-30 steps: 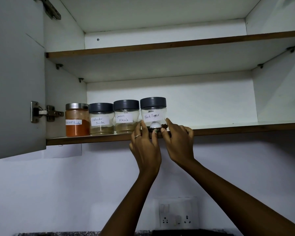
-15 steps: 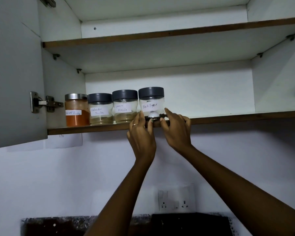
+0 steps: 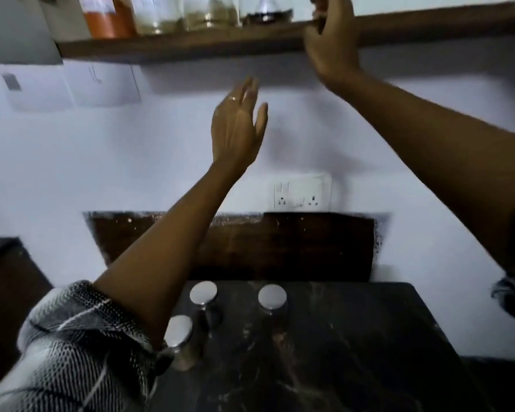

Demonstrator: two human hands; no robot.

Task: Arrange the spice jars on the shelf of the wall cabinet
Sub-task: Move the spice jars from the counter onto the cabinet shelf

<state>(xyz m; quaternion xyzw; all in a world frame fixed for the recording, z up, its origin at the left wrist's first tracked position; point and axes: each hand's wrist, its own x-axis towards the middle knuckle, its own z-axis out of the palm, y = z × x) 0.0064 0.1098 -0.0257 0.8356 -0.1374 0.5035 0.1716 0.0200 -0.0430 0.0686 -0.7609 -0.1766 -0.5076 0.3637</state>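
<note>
Four spice jars stand in a row along the front edge of the shelf [image 3: 191, 46] at the top of the view, only their lower halves showing: the orange-powder jar [image 3: 107, 17] at the left, then a jar with pale powder [image 3: 158, 17], a jar with tan powder [image 3: 207, 14], and the jar with dark contents [image 3: 266, 11] at the right, each just beside its neighbour. The right hand [image 3: 330, 46] is raised to the shelf edge just right of the dark jar; its fingers [image 3: 324, 4] curl upward past the shelf front, and motion blur keeps me from telling whether they touch the jar or hold anything. The left hand [image 3: 237, 126] hangs in the air below the shelf, clear of it and of the jars, its fingers [image 3: 249, 87] straight and close together with the thumb set apart, empty, a ring on one finger. A patterned black-and-white sleeve [image 3: 72, 346] covers the left upper arm. On the dark stone worktop [image 3: 339, 352] below stand three more jars with silver lids: one at the back left [image 3: 203, 295], one at the back right [image 3: 272, 297], and one nearer [image 3: 177, 333], partly hidden by the left forearm. A white socket plate [image 3: 302, 191] sits on the wall between the worktop and the shelf.
</note>
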